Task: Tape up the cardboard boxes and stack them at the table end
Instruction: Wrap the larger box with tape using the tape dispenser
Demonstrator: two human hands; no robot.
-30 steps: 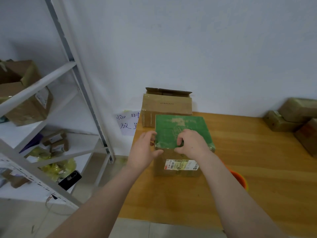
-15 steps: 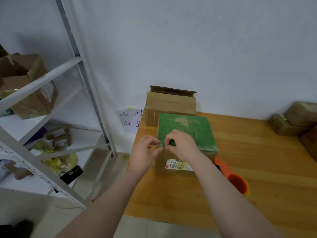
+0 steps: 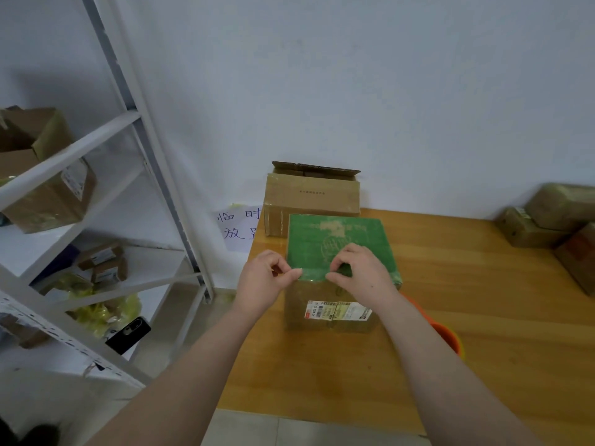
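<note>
A green-topped cardboard box (image 3: 338, 249) is seen standing on a wooden table (image 3: 467, 304) near its left end, a shipping label (image 3: 338, 311) stuck to its near side. Both hands are placed at the box's near top edge: the left hand (image 3: 264, 281) is curled at the near left corner, thumb and forefinger pinched together on what appears to be the end of a clear tape strip, though the tape itself cannot be made out with certainty; the right hand (image 3: 362, 273) is laid over the edge with its fingers bent and its fingertips pressed onto the green surface. Just behind, a second cardboard box (image 3: 312, 197) is set against the white wall, its top flaps partly raised. More brown boxes (image 3: 553, 217) are piled at the table's far right. An orange container (image 3: 447, 338) is partly hidden behind the right forearm. A white metal shelf rack (image 3: 96, 175) holding boxes is seen at left, with a handwritten paper sign (image 3: 238, 228) on the wall beside it.
</note>
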